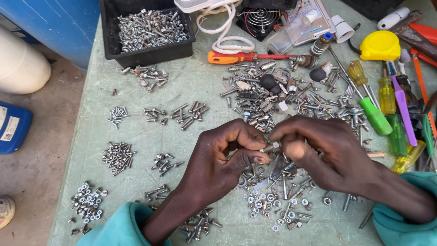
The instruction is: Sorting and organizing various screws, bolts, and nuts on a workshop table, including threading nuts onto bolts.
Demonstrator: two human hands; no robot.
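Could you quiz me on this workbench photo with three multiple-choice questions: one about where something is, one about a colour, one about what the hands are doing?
1. Where is the black bin of screws?
A. far left corner
B. near right corner
C. under the table

2. What colour is the tape measure?
A. blue
B. yellow
C. white

3. What do the left hand and right hand hold?
A. nothing
B. a hammer
C. a small metal fastener, between them

Answers: 1 A, it sits top left of the view. 2 B, its case is plainly yellow. 3 C, fingertips of both pinch it.

Both hands, left hand [223,157] and right hand [325,152], pinch a small bolt [271,147] above the mixed hardware pile [273,191]; sorted screw heaps [117,157] lie left.
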